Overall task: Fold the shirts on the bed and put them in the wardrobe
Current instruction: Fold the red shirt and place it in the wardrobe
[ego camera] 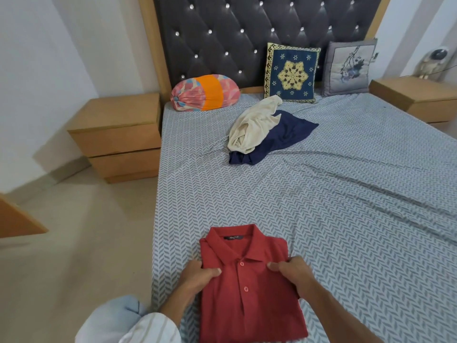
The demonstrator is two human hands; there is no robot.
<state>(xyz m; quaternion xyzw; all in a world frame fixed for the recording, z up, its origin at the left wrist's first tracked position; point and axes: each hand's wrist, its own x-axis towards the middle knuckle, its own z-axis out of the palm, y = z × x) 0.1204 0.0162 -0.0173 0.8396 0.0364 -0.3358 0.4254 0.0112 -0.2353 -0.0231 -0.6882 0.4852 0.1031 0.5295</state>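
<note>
Red shirt (247, 285), folded, lies collar-away on the bed (346, 219) edge; left hand (197, 274) and right hand (293, 271) pinch its sides.

red shirt (247, 288) hem cut off, label unreadable

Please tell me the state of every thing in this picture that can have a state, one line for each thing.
red polo shirt: folded, collar up, buttons closed, on the bed.
left hand: grips the shirt's left edge.
right hand: grips the shirt's right edge.
cream shirt: crumpled, unfolded, lying on the navy shirt.
navy shirt: unfolded, partly under the cream one.
left nightstand: drawers closed.
</note>
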